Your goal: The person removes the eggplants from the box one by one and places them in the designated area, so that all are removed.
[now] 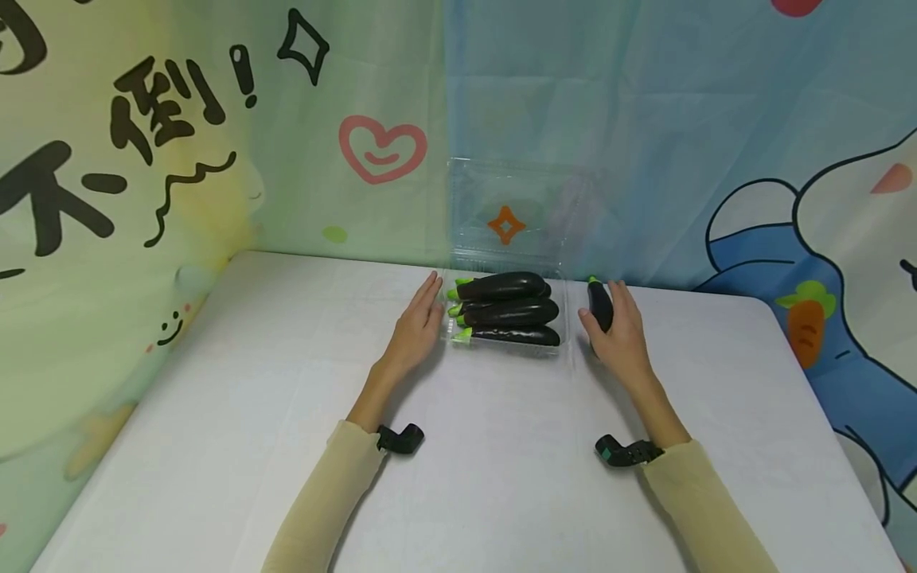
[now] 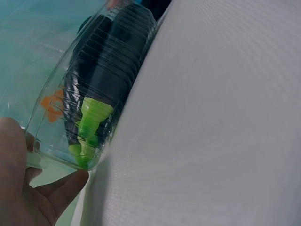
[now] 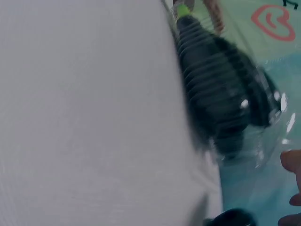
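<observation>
Dark purple, the loose eggplant (image 1: pixel 600 305) lies in the curled fingers of the right hand (image 1: pixel 622 338), green stem pointing to twelve o'clock, just beside the clear plastic box (image 1: pixel 566 318) at its three o'clock side. The left hand (image 1: pixel 418 328) lies with straight, relaxed fingers against the box's nine o'clock wall. Inside the box, stacked eggplants (image 1: pixel 509 310) lie crosswise, green stems to nine o'clock; its lid (image 1: pixel 512 207) stands open at twelve o'clock on the white table (image 1: pixel 215 382).
</observation>
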Motion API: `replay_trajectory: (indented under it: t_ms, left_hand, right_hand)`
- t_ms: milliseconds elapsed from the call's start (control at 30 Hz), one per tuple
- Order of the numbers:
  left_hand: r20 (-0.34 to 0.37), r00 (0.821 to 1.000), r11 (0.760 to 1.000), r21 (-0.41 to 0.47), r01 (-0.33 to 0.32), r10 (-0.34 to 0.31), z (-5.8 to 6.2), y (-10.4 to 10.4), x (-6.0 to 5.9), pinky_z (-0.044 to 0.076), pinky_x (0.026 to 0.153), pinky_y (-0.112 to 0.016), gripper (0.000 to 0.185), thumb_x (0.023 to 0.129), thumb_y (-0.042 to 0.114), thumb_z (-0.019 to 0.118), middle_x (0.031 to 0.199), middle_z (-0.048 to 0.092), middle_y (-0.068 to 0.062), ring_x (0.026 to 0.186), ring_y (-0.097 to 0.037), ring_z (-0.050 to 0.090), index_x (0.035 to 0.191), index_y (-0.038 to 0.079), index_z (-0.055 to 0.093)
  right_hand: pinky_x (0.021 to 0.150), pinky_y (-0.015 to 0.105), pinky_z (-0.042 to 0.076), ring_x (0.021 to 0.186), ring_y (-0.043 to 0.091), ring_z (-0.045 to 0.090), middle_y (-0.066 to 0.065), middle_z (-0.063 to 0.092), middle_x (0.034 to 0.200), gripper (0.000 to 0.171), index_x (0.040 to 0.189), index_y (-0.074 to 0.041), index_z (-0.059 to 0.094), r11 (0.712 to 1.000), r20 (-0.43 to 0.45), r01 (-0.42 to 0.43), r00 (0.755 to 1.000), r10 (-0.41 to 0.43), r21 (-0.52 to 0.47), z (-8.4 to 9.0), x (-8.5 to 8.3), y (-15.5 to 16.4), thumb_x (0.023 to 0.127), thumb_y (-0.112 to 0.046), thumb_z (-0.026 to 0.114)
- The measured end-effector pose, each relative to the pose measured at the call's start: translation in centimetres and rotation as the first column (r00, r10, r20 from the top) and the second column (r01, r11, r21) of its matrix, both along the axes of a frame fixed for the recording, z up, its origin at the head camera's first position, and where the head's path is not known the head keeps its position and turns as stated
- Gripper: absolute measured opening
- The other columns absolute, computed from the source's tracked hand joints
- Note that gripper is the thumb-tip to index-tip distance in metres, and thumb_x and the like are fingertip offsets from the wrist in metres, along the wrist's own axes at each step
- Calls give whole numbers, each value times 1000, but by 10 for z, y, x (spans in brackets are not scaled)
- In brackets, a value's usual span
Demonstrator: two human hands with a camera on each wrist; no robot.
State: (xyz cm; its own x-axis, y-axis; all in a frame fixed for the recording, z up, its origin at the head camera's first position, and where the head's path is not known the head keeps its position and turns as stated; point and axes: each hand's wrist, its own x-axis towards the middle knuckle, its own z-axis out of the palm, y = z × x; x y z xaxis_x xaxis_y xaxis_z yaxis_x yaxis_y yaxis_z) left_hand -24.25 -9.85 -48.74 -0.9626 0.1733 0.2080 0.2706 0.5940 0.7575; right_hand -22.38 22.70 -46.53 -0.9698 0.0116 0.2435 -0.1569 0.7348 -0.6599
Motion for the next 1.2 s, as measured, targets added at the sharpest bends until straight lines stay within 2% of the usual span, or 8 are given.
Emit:
replay_trajectory:
  t_ms: [100, 333, 567, 700, 800, 967, 1100, 1200]
  left_hand:
    - [-5, 1000, 1000, -2, -4, 4, 0, -1, 0, 22, 115, -38, 48, 99, 22, 31, 155, 19, 1, 142, -12, 18, 146, 13, 26]
    - [0, 1000, 1000, 7, -4, 4, -2, -2, -2, 22, 116, -38, 48, 99, 22, 31, 155, 19, 2, 142, -12, 18, 146, 13, 26]
    - [2, 1000, 1000, 9, 0, 0, -2, -1, -1, 22, 116, -37, 48, 99, 23, 31, 155, 19, 1, 142, -12, 18, 146, 13, 26]
    - [1, 1000, 1000, 4, 2, -2, -1, 0, -1, 22, 116, -38, 49, 99, 25, 30, 155, 19, 2, 142, -12, 18, 146, 12, 26]
    - [2, 1000, 1000, 2, 3, -3, 0, 0, -1, 22, 115, -38, 49, 99, 26, 30, 155, 18, 3, 142, -12, 19, 146, 12, 26]
    - [7, 1000, 1000, 0, 0, 0, 0, 1, -1, 23, 115, -37, 49, 99, 26, 31, 155, 18, 5, 142, -11, 19, 146, 13, 27]
    - [9, 1000, 1000, -2, -3, 3, 1, 0, -1, 22, 116, -37, 49, 99, 26, 30, 155, 18, 5, 142, -10, 18, 146, 13, 27]
    - [7, 1000, 1000, -1, -6, 6, 1, 0, 0, 22, 116, -37, 49, 99, 26, 30, 155, 18, 5, 142, -11, 18, 146, 14, 26]
  right_hand:
    - [108, 65, 15, 138, 44, 16, 25, 18, 150, 69, 144, -3, 25, 999, -41, -49, 998, 49, 7, 9, 3, -6, 90, -32, 56]
    - [109, 64, 12, 138, 42, 19, 22, 23, 150, 67, 142, -3, 32, 985, -34, -170, 985, 171, 32, 24, 12, -20, 88, -31, 59]
    - [107, 68, 6, 135, 39, 27, 20, 35, 145, 61, 136, -5, 43, 956, -64, -261, 960, 271, 133, 32, 16, -36, 86, -33, 62]
    - [110, 65, 4, 134, 38, 30, 18, 38, 144, 59, 135, -5, 44, 925, -57, -338, 934, 352, 175, 37, 17, -43, 86, -32, 63]
    - [113, 59, 6, 136, 35, 29, 15, 37, 145, 58, 136, -7, 43, 893, -12, -405, 910, 415, 199, 43, 17, -48, 88, -34, 60]
    - [112, 54, 19, 136, 31, 31, 10, 39, 145, 57, 137, -13, 42, 836, 62, -485, 871, 487, 257, 55, 11, -58, 89, -41, 55]
    - [106, 54, 30, 130, 32, 39, 10, 45, 140, 56, 136, -14, 44, 805, 93, -496, 864, 494, 326, 64, 3, -65, 89, -45, 53]
    - [105, 53, 33, 127, 31, 43, 9, 48, 137, 55, 135, -14, 46, 780, 126, -506, 858, 498, 367, 66, -4, -69, 90, -45, 52]
